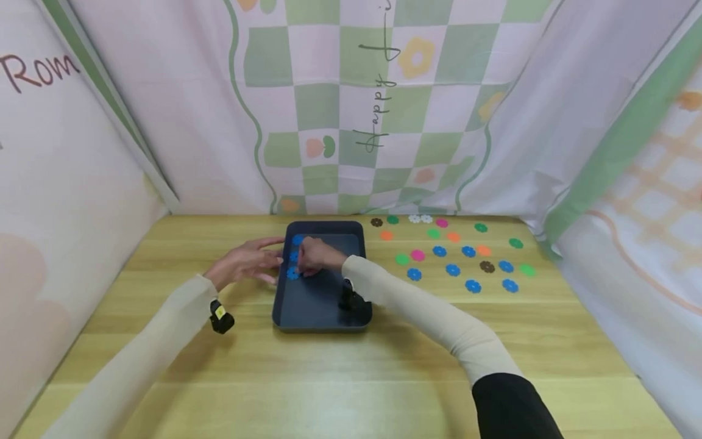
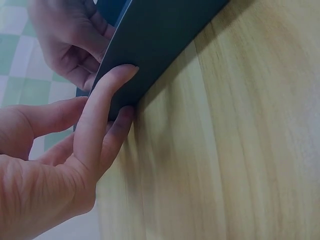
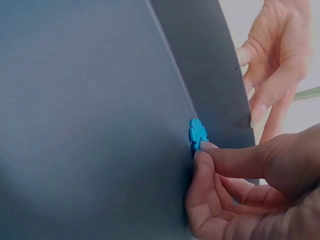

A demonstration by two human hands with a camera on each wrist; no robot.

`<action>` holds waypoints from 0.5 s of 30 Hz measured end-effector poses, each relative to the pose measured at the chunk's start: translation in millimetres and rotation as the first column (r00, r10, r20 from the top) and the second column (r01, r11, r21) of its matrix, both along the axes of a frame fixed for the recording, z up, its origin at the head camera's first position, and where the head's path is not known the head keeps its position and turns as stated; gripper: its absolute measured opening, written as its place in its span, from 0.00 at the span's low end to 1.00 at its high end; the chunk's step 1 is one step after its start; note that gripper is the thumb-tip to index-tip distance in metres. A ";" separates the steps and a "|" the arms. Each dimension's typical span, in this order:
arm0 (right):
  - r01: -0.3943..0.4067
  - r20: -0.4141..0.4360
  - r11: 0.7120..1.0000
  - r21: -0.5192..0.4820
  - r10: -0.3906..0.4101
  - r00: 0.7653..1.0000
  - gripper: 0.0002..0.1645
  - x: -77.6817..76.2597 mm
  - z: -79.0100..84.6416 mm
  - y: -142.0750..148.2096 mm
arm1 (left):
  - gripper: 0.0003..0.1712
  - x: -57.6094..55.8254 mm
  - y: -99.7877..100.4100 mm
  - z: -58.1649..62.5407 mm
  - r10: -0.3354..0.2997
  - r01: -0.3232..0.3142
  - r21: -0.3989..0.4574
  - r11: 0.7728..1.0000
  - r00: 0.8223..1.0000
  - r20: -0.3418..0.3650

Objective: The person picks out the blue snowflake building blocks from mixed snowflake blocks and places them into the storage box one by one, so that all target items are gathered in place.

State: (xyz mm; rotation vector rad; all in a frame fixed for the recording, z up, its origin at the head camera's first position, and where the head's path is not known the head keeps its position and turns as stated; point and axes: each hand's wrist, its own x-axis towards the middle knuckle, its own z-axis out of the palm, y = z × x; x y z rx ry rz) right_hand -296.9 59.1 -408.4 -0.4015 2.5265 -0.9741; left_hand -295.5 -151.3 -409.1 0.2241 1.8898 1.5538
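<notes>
Inside a dark grey-blue rectangular tray [image 1: 315, 308], blue flower-shaped discs [image 1: 293, 273] stand in a line along the left side. My right hand [image 1: 319, 255] reaches into the tray over them. In the right wrist view, its thumb and forefinger pinch the edge of a blue flower-shaped disc [image 3: 198, 130] beside the tray's side wall. Part of that disc is hidden by the fingertips. My left hand [image 1: 251, 262] is at the tray's left side, with its fingers extended. The left wrist view has its fingers [image 2: 90, 120] touching the outside wall near the rim.
Right of the tray, several loose flower-shaped discs lie spread on the wooden table [image 1: 340, 384]: blue discs [image 1: 452, 270], brown [image 1: 487, 266], orange [image 1: 453, 237], pink [image 1: 418, 255], green [image 1: 515, 242] and white [image 1: 415, 218]. A checked curtain [image 1: 367, 110] hangs behind the table.
</notes>
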 end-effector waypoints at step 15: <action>-0.067 -0.066 0.997 -0.034 0.064 0.996 0.08 4.4 16.0 14.8 | 0.46 -0.1 6.6 10.0 0.030 -0.029 -0.010 1.000 0.999 0.035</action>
